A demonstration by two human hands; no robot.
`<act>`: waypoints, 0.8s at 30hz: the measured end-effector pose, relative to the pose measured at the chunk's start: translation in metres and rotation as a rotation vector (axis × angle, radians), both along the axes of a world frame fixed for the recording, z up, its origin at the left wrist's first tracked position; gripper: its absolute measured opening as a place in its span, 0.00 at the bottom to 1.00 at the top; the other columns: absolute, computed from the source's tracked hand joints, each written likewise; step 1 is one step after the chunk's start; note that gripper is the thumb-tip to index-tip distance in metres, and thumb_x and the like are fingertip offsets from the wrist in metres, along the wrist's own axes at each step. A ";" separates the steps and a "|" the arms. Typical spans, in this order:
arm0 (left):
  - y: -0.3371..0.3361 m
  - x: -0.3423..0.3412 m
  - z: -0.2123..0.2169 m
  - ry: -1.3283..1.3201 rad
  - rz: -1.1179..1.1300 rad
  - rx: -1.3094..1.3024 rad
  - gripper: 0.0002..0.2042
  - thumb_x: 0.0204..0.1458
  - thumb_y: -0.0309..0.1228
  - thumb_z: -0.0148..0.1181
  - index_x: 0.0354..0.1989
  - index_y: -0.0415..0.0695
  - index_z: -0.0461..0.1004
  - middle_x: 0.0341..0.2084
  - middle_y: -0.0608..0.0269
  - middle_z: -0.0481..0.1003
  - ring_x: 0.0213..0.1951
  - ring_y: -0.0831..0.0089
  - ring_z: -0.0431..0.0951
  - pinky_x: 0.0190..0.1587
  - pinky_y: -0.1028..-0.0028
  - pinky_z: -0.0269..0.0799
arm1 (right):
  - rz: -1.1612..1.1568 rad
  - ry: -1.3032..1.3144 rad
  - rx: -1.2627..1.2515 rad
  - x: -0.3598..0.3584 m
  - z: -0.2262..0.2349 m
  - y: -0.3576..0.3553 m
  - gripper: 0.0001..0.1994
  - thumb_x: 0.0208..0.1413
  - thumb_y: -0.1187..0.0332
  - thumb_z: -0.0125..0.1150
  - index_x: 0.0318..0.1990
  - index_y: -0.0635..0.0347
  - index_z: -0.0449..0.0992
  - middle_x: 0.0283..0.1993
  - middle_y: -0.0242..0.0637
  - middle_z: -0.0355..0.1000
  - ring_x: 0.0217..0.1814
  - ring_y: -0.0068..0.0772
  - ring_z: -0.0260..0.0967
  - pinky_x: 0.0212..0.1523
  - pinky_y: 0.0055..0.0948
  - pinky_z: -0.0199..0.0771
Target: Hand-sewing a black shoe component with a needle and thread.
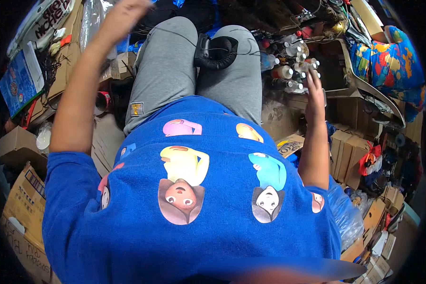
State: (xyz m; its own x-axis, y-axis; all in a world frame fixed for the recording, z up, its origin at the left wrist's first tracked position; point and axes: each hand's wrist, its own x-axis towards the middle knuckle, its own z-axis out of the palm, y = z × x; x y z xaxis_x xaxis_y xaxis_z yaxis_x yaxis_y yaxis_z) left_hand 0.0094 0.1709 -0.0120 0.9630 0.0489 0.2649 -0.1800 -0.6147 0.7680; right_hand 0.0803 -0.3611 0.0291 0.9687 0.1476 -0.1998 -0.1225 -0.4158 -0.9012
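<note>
Right hand (315, 97): raised, fingers straight and lying side by side, pointing toward the top of the view; nothing seen in it, palm side hidden. Left hand (123, 18): blurred, fingertips cut by the upper edge; whether spread or pinching cannot be told.

The bottles (291, 66) stand or lie in a cluster just beside the right fingertips, on their left in view; the hand overlaps the cluster's edge, and contact cannot be confirmed. Clear plastic (92, 26) is near the left hand, beside the forearm.

Between the hands are the thighs in grey trousers (168, 66). Black headphones (216, 53) rest on the right thigh and reach over the gap, a thin cable running across both legs. To the right of the right hand is a light-rimmed panel (371, 90), then a multicoloured bag (395, 66); cartons (348, 156) are stacked below. At far left are a blue folder (21, 83) and a box (20, 147).

Bottle caps mostly face right in view, long axes roughly crosswise. The headphones' cushions lie side by side.
</note>
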 end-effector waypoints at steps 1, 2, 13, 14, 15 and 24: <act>-0.078 -0.006 0.039 0.133 -0.003 0.033 0.10 0.49 0.31 0.57 0.38 0.40 0.76 0.36 0.61 0.75 0.41 0.71 0.74 0.47 0.73 0.67 | 0.100 -0.102 0.025 0.009 0.014 0.022 0.27 0.55 0.56 0.55 0.58 0.64 0.63 0.54 0.45 0.67 0.58 0.32 0.62 0.58 0.29 0.57; -0.107 -0.017 0.042 0.033 -0.127 0.188 0.11 0.45 0.29 0.61 0.37 0.41 0.76 0.33 0.58 0.74 0.41 0.67 0.74 0.47 0.72 0.68 | 0.259 -0.069 0.093 0.014 0.029 0.055 0.26 0.54 0.58 0.56 0.57 0.64 0.64 0.51 0.45 0.69 0.54 0.31 0.64 0.55 0.28 0.60; -0.180 -0.026 0.023 0.044 -0.386 0.558 0.13 0.40 0.29 0.63 0.37 0.46 0.70 0.40 0.59 0.70 0.37 0.55 0.74 0.42 0.62 0.70 | 0.794 -0.013 -0.417 0.018 0.001 0.160 0.14 0.52 0.61 0.62 0.28 0.65 0.73 0.20 0.25 0.63 0.26 0.14 0.55 0.27 0.22 0.60; -0.178 -0.027 0.024 0.039 -0.400 0.555 0.13 0.41 0.28 0.62 0.38 0.46 0.71 0.39 0.59 0.70 0.39 0.55 0.73 0.43 0.63 0.69 | 0.782 -0.098 -0.460 0.010 0.003 0.160 0.14 0.52 0.61 0.62 0.28 0.65 0.73 0.20 0.25 0.62 0.26 0.14 0.55 0.27 0.22 0.59; -0.175 -0.027 0.023 0.042 -0.407 0.555 0.13 0.41 0.28 0.62 0.38 0.46 0.71 0.39 0.59 0.70 0.39 0.55 0.73 0.43 0.63 0.69 | 0.711 -0.020 -0.428 0.003 0.007 0.162 0.14 0.51 0.60 0.63 0.28 0.65 0.73 0.21 0.29 0.64 0.26 0.17 0.58 0.27 0.24 0.61; -0.093 -0.019 0.054 0.063 0.182 0.052 0.11 0.56 0.28 0.50 0.45 0.45 0.75 0.28 0.62 0.77 0.33 0.74 0.76 0.40 0.76 0.70 | 0.749 -0.250 -0.391 -0.003 0.023 0.152 0.15 0.49 0.61 0.62 0.25 0.65 0.69 0.21 0.38 0.61 0.23 0.31 0.59 0.26 0.31 0.61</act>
